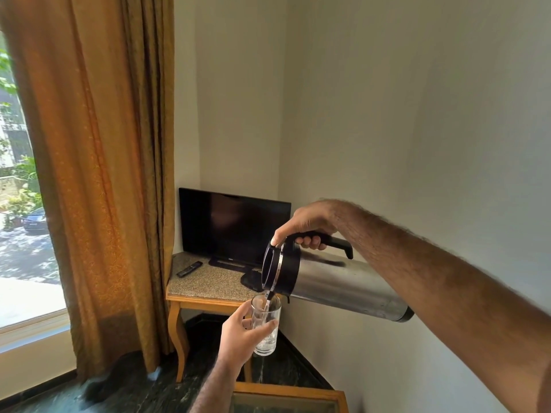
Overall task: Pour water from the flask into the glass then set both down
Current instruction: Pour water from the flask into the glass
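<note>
The right hand is clenching its fingers around the black handle of the steel flask, thumb pressing by the lid, holding it tipped nearly level in the air. Water is streaming from the spout into the glass, which the left hand is grasping from the side, fingers wrapped around it, just under the spout. Both are hanging off the front right corner of the bench, where a television is standing and a remote is lying near the left edge.
</note>
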